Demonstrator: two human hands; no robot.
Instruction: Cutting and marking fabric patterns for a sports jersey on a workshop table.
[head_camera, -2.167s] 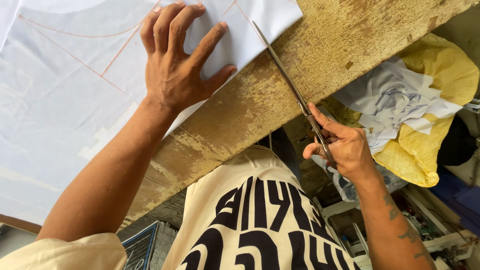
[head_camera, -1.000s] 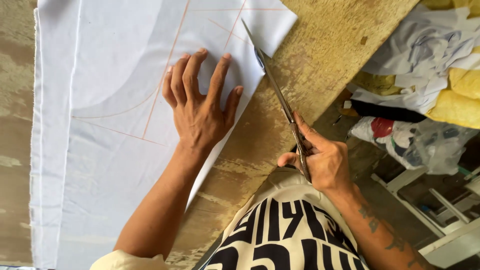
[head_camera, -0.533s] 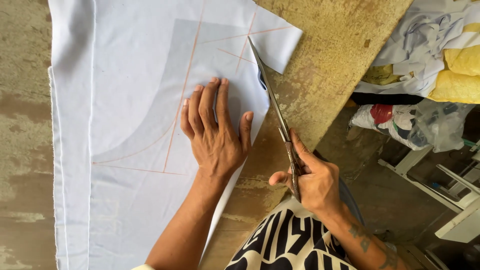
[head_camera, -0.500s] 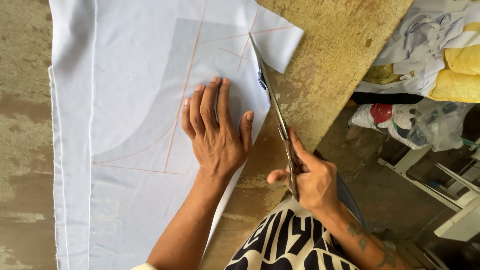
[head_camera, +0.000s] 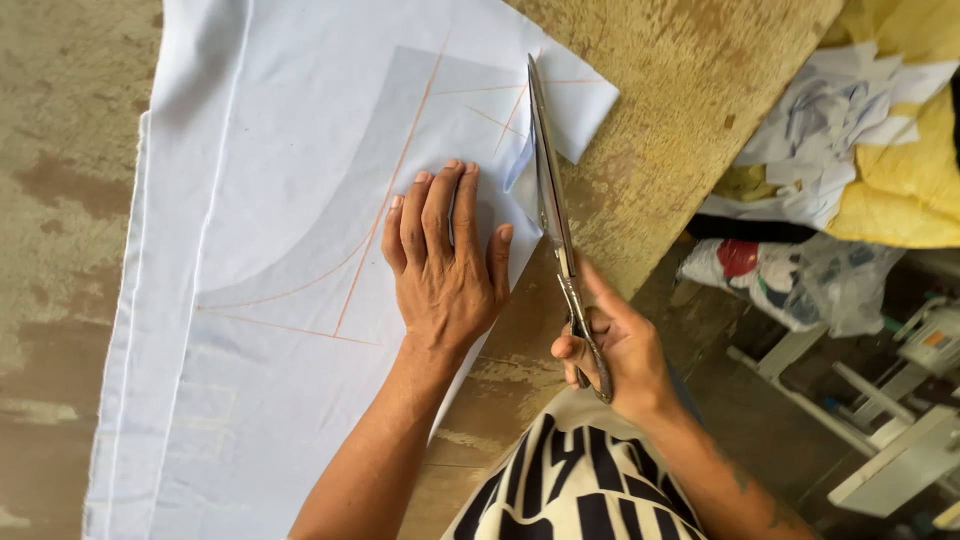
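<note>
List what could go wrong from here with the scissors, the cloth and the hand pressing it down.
1. The left hand lies flat on the white marked cloth with its thumb close beside the long metal scissors; a slip could nick it.
2. The right hand steers the blades near orange chalk lines; drifting could cut past them.
3. The cloth edge reaches the worn wooden table rim and could slide off.
</note>
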